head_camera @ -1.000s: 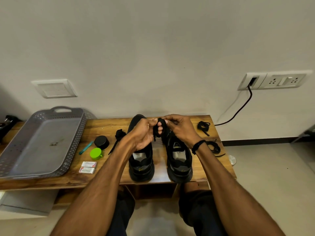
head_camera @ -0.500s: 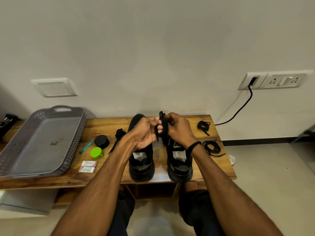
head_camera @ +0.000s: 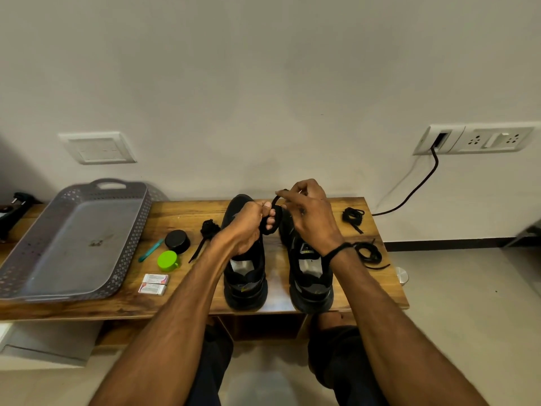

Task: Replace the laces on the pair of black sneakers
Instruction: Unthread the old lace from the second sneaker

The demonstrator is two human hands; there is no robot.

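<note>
There is one camera, up on the person's head. It looks forward and down, close over the wooden counter (head_camera: pixel 187 212), with the black sneakers (head_camera: pixel 245 276) in the middle, the white wall (head_camera: pixel 263 83) behind and the person's lap (head_camera: pixel 219 357) at the bottom.

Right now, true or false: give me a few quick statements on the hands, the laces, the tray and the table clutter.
1. The left hand and right hand both grip one black lace over the black sneakers. True.
2. The gray tray sits right of the sneakers. False: it is at the table's left end.
3. The green cap lies inside the tray. False: it rests on the table, beside a black tin.
4. A lace bundle lies left of the sneakers. True.
</note>
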